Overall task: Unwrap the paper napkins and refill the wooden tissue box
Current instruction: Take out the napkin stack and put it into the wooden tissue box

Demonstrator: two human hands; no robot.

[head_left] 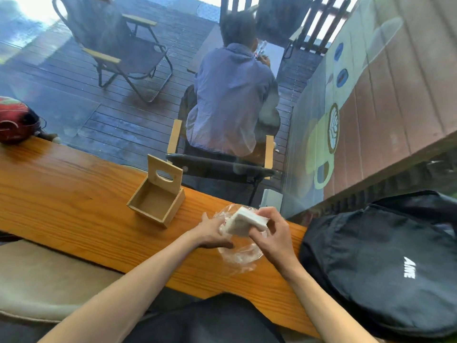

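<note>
A white stack of paper napkins (243, 222) is held a little above the wooden counter (74, 194), partly out of its clear plastic wrap (238, 256). My right hand (269, 233) grips the stack's right end. My left hand (210, 231) holds the wrap at the stack's left side. The wrap hangs crumpled below the napkins, down onto the counter. To the left stands the wooden tissue box (155, 201), empty, with its slotted lid (164, 173) tipped upright at the back.
A black backpack (383, 263) lies on the counter's right end, close to my right hand. A red helmet (14, 120) sits at the far left. Behind the glass, a person sits on a chair with their back to me. A beige cushion (37, 280) lies below left.
</note>
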